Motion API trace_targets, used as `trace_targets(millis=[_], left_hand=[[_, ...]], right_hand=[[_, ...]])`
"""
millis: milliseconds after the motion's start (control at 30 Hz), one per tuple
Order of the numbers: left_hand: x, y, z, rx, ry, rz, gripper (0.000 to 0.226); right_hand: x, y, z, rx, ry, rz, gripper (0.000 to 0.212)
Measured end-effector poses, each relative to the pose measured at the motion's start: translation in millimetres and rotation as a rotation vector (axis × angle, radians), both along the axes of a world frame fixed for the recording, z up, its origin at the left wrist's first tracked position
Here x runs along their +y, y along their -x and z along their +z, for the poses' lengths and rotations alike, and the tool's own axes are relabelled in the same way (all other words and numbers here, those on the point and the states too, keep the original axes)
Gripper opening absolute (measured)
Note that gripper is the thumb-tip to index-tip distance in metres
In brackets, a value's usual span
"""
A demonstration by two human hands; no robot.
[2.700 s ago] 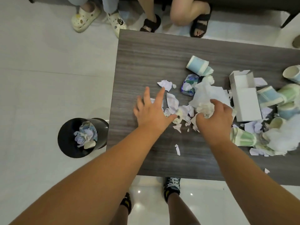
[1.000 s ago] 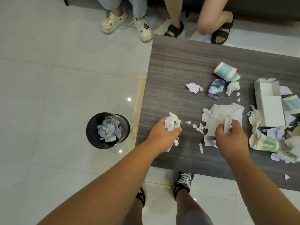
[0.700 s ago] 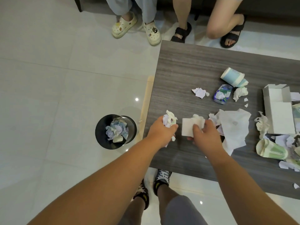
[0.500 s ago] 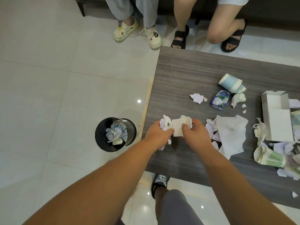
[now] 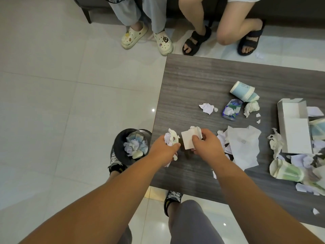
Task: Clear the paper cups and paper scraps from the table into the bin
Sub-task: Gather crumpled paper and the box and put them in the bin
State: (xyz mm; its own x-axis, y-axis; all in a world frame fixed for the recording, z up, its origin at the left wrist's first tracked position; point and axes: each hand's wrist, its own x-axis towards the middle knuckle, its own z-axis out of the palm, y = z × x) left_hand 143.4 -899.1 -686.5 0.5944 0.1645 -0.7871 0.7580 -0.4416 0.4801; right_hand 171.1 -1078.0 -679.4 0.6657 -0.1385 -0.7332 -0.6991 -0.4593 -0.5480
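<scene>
Both hands hang over the left end of the dark wood-grain counter [image 5: 202, 81], close to its near edge. The left hand [image 5: 162, 151] has its grip pressed tight around a wad of crumpled paper scraps [image 5: 170, 138], white and pale lilac, which bulge out above the knuckles and below the palm. Just to its right, nearly touching, the right hand [image 5: 205, 145] pinches a small folded white paper piece [image 5: 189, 139] between thumb and fingers (whether it is card or plain paper cannot be told).

The black round bin [image 5: 119, 152] stands on the pale tiled floor just off the counter's left edge, beside the left hand, already holding crumpled paper and cup pieces.

To the right of the right hand lies a large torn white sheet [image 5: 243, 147] over smaller scraps. Farther toward the counter's far side lie a loose lilac scrap [image 5: 207, 108], a crushed patterned blue cup [image 5: 231, 110], a blue paper cup [image 5: 243, 90] on its side and a white tissue wad [image 5: 251, 108]. Near the counter's right end sit an open white cardboard box [image 5: 295, 127], a flattened green paper cup [image 5: 285, 170] and more scraps.

Two seated people's legs and feet show beyond the counter's far edge.
</scene>
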Motion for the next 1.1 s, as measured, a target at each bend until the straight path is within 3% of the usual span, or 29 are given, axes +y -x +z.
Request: trace_targets(millis=[300, 367, 533, 800, 867, 1033, 1100], left_hand=[[4.2, -8.0, 2.3, -0.009, 0.03, 0.031, 0.027], [10.0, -8.0, -0.1, -0.014, 0.031, 0.037, 0.02], [35.2, 0.6, -7.2, -0.007, 0.008, 0.063, 0.026], [136.4, 11.1, -30.3, -0.067, -0.168, 0.413, 0.027], [154.3, 10.6, -43.1, -0.03, -0.197, 0.443, 0.039], [170.8, 0.5, -71.2, 0.22, -0.192, 0.281, 0.087], [170.7, 0.9, -68.2, 0.246, -0.231, 0.18, 0.088]], right_hand=[[1.5, 0.8, -6.0, -0.024, 0.001, -0.047, 0.021], [7.1, 2.7, -9.7, -0.032, -0.008, -0.073, 0.021], [29.5, 11.9, -19.0, -0.04, -0.02, -0.105, 0.023], [54.5, 10.3, -30.6, -0.083, -0.028, -0.154, 0.024], [58.5, 8.3, -31.0, -0.116, -0.028, -0.154, 0.023], [68.4, 8.5, -27.1, -0.183, -0.018, -0.133, 0.025], [75.7, 10.1, -23.6, -0.192, -0.02, -0.124, 0.026]])
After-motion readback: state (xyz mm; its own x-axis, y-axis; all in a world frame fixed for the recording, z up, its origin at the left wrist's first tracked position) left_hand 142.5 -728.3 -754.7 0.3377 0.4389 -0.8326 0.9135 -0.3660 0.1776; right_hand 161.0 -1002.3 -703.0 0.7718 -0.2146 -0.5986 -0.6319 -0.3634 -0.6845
